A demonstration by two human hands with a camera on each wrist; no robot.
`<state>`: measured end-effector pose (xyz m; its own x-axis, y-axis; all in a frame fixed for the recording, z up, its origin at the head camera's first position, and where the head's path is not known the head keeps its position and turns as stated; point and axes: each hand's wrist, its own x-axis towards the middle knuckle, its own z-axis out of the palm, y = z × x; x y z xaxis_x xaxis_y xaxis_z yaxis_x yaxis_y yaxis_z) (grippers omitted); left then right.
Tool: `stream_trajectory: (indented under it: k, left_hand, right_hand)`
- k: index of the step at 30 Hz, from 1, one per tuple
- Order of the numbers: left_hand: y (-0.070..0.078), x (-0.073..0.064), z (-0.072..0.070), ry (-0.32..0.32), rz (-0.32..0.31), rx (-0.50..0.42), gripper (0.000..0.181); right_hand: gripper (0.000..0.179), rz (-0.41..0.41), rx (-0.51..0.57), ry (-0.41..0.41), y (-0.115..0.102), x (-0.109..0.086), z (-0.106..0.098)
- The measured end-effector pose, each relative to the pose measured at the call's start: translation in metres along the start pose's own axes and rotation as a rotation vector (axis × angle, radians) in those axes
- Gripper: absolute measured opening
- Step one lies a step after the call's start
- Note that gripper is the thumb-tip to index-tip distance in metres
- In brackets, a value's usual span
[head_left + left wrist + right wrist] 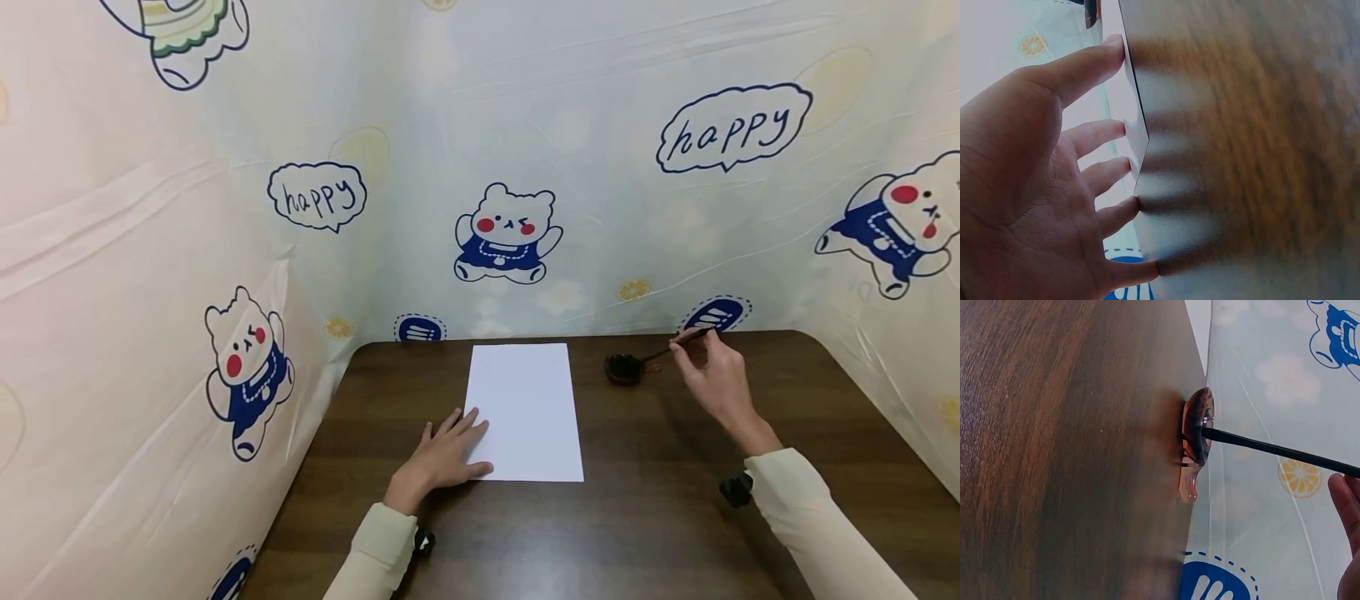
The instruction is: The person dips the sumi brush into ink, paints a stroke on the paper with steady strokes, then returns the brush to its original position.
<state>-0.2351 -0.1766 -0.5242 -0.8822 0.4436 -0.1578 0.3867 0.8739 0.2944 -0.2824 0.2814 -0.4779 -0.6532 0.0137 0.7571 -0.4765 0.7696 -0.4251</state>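
A blank white sheet of paper (525, 417) lies on the dark wooden table (525, 542). My left hand (442, 457) rests with spread fingers on its lower left edge, some fingertips on the wood in the left wrist view. To the right of the paper sits a small reddish-brown dish (1192, 415) with dark contents, a short handle-like tab projecting from its side. My right hand (717, 379) pinches the far end of a thin black writing brush (1272, 449), slanted down into the dish. The brush's tip is hidden inside the dish.
A patterned cloth (420, 250) with bears and lettering hangs behind the table and along both sides. Dark wrist-worn devices (737, 490) sit at both cuffs. The dish stands near the table's back edge.
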Motion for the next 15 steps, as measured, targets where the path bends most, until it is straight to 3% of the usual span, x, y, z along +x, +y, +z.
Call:
stream_trajectory:
  k: [15]
  left_hand:
    - [0.0007, 0.0002, 0.0003, 0.002, -0.003, 0.002, 0.077]
  right_hand:
    - [0.025, -0.048, 0.052, 0.106, -0.0076, 0.0045, -0.0064]
